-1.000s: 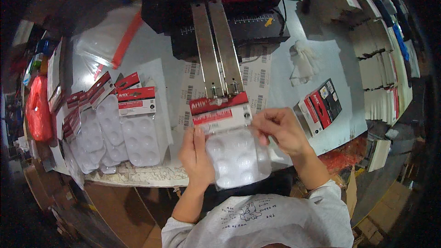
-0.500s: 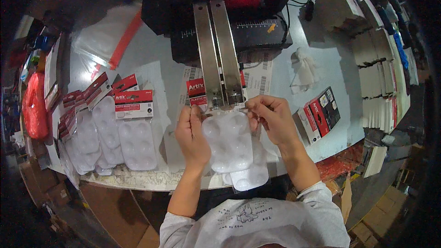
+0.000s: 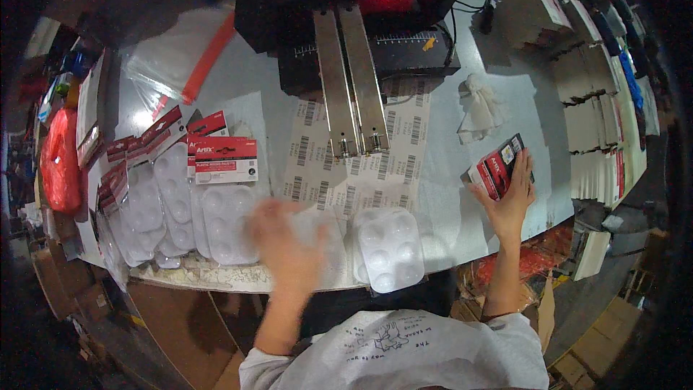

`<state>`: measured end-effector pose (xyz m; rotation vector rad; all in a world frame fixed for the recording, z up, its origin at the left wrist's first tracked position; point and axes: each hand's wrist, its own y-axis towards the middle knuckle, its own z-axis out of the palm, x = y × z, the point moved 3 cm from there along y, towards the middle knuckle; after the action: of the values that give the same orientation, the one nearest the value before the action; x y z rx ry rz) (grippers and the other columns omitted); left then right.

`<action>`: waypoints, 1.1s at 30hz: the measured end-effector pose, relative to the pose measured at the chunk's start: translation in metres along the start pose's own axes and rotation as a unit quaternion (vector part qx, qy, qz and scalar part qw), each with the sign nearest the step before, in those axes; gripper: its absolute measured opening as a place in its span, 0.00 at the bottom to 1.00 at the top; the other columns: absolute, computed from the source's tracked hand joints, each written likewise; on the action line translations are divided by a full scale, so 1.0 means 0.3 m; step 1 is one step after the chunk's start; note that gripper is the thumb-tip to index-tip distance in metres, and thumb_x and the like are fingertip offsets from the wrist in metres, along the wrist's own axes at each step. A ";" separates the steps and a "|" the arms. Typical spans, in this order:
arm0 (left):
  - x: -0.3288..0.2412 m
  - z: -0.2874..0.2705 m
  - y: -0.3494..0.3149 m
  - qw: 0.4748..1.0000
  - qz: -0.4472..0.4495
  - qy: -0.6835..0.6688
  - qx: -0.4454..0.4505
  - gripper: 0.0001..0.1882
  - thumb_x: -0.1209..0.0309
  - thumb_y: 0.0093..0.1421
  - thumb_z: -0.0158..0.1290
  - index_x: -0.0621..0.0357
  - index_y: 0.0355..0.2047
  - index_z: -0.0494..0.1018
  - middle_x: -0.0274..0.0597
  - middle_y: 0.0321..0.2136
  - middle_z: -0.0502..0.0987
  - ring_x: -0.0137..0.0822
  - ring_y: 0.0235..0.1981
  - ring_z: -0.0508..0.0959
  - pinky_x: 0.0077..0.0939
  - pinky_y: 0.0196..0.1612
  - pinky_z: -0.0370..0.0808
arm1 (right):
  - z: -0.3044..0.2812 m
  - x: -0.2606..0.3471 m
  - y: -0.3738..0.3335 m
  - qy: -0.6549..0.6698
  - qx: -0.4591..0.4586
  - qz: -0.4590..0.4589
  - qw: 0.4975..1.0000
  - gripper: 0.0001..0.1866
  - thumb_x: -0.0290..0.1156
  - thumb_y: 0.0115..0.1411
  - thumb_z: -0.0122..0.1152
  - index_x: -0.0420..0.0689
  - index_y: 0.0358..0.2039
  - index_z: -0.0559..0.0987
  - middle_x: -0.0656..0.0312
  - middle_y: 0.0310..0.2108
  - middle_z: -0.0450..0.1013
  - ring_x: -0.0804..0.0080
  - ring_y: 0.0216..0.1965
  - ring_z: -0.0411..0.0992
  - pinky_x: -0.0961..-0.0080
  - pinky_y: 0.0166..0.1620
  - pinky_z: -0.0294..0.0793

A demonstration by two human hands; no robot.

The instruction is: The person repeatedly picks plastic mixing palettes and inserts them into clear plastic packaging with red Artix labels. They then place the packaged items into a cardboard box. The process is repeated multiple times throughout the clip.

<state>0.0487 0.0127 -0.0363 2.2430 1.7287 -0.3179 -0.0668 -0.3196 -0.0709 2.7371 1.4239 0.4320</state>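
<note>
Blur masks left hand (image 3: 290, 244), grip impossible to tell; right hand (image 3: 511, 198), grip wide, partly covers red-black cards (image 3: 495, 175).

A white six-well paint palette (image 3: 392, 249) with rounded corners lies loose, wells up and slightly turned, its near end at the front edge of the table (image 3: 444, 126); another white rim shows beneath its left side; at left, bagged paint palettes (image 3: 227, 224) lie overlapping in a fanned pile, red-and-white header cards at their far ends, the foremost nearly straight; at right, a stack of red, white and black header cards (image 3: 494, 175) sits angled, partly covered.
</note>
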 end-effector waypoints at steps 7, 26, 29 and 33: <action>-0.109 0.153 -0.086 0.948 0.009 -0.317 0.019 0.11 0.70 0.55 0.53 0.63 0.33 0.64 0.50 0.41 0.65 0.38 0.36 0.66 0.30 0.39 0.66 | -0.033 0.070 -0.016 0.112 -0.030 0.040 0.992 0.43 0.36 0.34 0.73 0.41 0.53 0.66 0.55 0.51 0.66 0.60 0.55 0.62 0.63 0.53 0.57; -0.134 0.011 -0.054 0.859 -0.110 -0.474 0.160 0.09 0.70 0.56 0.54 0.64 0.25 0.71 0.38 0.11 0.68 0.21 0.13 0.64 0.18 0.18 0.61 | -0.130 0.543 0.063 0.346 0.245 -0.275 0.863 0.15 0.43 0.46 0.66 0.42 0.22 0.78 0.59 0.13 0.70 0.67 0.13 0.69 0.77 0.18 0.64; -0.136 0.007 -0.056 0.876 -0.091 -0.444 0.166 0.09 0.69 0.56 0.55 0.63 0.25 0.71 0.38 0.10 0.66 0.22 0.13 0.63 0.18 0.17 0.61 | -0.116 0.533 0.076 0.329 0.284 -0.276 0.857 0.15 0.41 0.44 0.68 0.41 0.22 0.79 0.60 0.12 0.69 0.70 0.12 0.68 0.79 0.17 0.63; -0.139 0.009 -0.053 0.880 -0.052 -0.456 0.121 0.08 0.71 0.56 0.54 0.63 0.26 0.72 0.35 0.12 0.68 0.21 0.14 0.63 0.16 0.19 0.61 | -0.109 0.512 0.098 0.323 0.265 -0.292 0.860 0.16 0.41 0.43 0.69 0.41 0.24 0.80 0.61 0.13 0.71 0.73 0.12 0.68 0.82 0.17 0.62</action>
<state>0.0225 -0.0221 -0.0258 1.6482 1.2980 -1.4111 0.0318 -0.2164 0.0006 2.3449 2.7882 1.1201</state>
